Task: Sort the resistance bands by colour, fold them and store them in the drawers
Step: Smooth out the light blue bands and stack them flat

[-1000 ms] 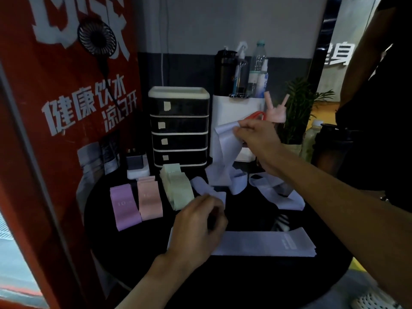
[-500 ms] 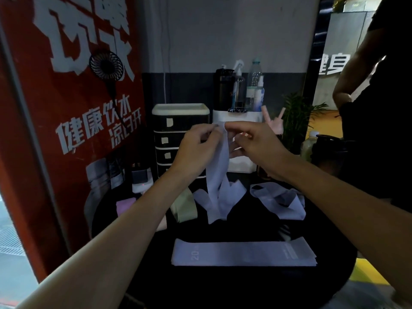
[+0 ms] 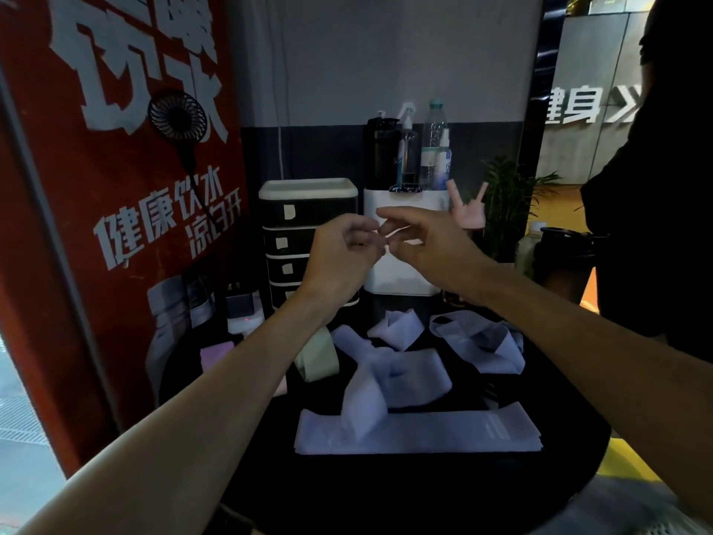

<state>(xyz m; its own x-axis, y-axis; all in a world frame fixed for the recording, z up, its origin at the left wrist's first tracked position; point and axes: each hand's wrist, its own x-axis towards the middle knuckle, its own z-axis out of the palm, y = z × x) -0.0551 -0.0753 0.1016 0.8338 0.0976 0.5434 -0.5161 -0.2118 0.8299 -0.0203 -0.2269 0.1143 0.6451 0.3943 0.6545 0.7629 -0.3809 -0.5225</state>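
My left hand (image 3: 343, 252) and right hand (image 3: 428, 245) hover close together at the centre of the frame, fingers loosely curled, holding nothing that I can see. Below them, on the black table (image 3: 386, 492), a blurred lilac band (image 3: 364, 403) overlaps the flat lilac band (image 3: 424, 436). Crumpled lilac bands (image 3: 478, 341) lie right of centre. The drawers (image 3: 293, 241) stand behind my left hand.
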